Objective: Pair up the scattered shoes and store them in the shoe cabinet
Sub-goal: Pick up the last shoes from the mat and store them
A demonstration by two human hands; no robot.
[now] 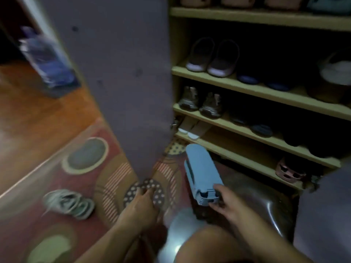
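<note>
My right hand grips the near end of a blue plastic shoe holder that points toward the open shoe cabinet. My left hand hovers low over the patterned rug, fingers slightly apart, holding nothing. A pair of grey-green sneakers lies on the rug to the left of that hand. The cabinet shelves hold pink slippers, brown sneakers, tan slides and dark shoes. A pink holder sits on the lowest shelf.
The grey cabinet door stands open between the rug and the shelves, its lower corner just above my left hand. Wooden floor lies to the left with a blurred blue object. My bare knee is at the bottom.
</note>
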